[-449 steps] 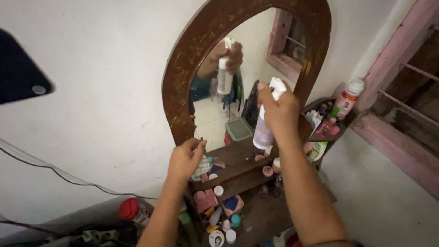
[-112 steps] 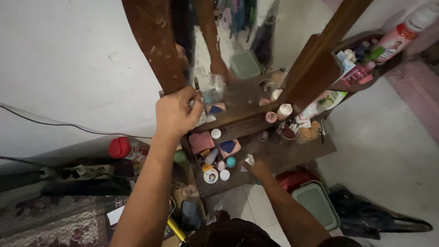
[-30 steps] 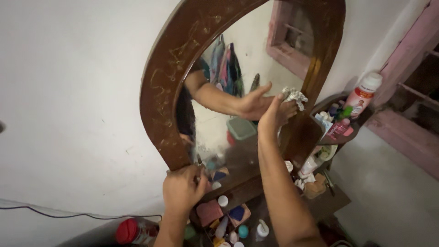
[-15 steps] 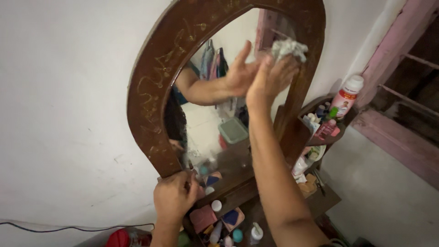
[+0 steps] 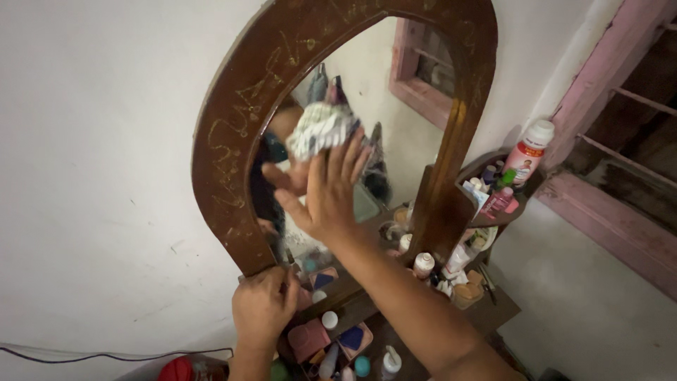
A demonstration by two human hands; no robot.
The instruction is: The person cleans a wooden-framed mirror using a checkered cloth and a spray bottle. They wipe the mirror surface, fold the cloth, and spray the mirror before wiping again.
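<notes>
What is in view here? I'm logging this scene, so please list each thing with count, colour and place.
mirror: one, arched brown wooden frame, on the white wall.
cloth: one, whitish, crumpled, against the glass.
tall bottle: one, white and red, corner shelf at right.
small jars and bottles: several, mixed colours, shelf below the mirror.
window frame: one, pink, far right.
right hand: presses the cloth to the glass.
left hand: grips the frame's lower left end.

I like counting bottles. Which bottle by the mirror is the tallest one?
The white bottle with the red band, standing on the small corner shelf right of the mirror. It rises well above the little bottles beside it.
</notes>
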